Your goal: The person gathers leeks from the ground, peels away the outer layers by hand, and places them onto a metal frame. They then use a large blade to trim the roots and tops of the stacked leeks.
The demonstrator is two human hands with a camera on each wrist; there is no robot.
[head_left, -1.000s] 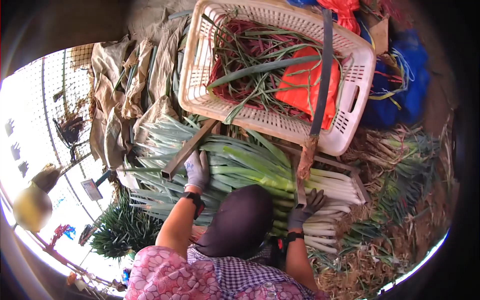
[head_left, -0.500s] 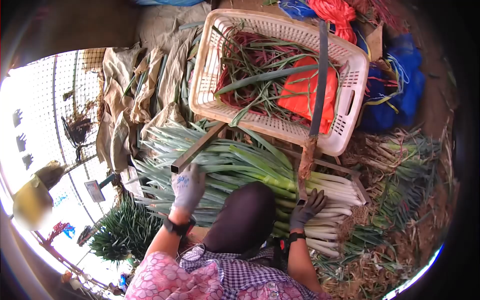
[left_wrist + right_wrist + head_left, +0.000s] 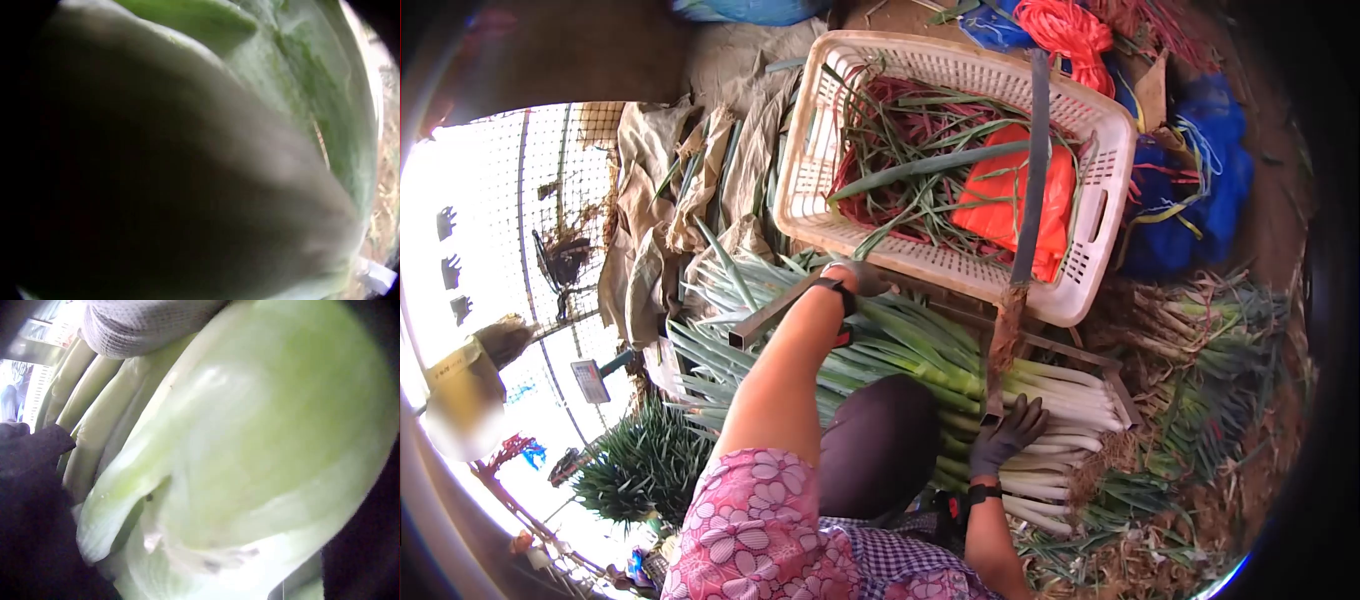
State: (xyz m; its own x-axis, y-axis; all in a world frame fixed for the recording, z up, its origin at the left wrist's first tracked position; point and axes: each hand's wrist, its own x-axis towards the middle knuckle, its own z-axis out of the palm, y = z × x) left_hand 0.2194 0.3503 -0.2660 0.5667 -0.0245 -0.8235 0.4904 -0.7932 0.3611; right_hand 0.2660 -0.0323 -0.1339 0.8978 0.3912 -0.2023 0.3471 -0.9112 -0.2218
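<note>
A large heap of long green onions [image 3: 920, 350] lies across the metal frame, green leaves to the left and white stalks to the right. My gloved left hand [image 3: 864, 279] reaches over the leaves to the frame's bar, just under the crate's lower edge; its fingers are mostly hidden. Green onion leaves [image 3: 312, 87] stand very close in the left wrist view, behind a dark blurred shape. On the white stalks rests my gloved right hand [image 3: 1012, 434], fingers extended, beside a frame post. A pale green stalk [image 3: 250, 425] fills much of the right wrist view, below a gloved finger.
Above the heap sits a white plastic crate [image 3: 800, 200] holding limp leaves, dark red strands and an orange-red bag [image 3: 1015, 205]. A metal frame [image 3: 760, 322] crosses the leaves. More onions [image 3: 1210, 340] lie right, a dark green bundle [image 3: 640, 460] left. A knee [image 3: 880, 440] presses close to the heap.
My left hand has moved up and right from the leaves beside the bar to below the crate, the forearm now stretched across the leaves. The right hand stays on the white stalks.
</note>
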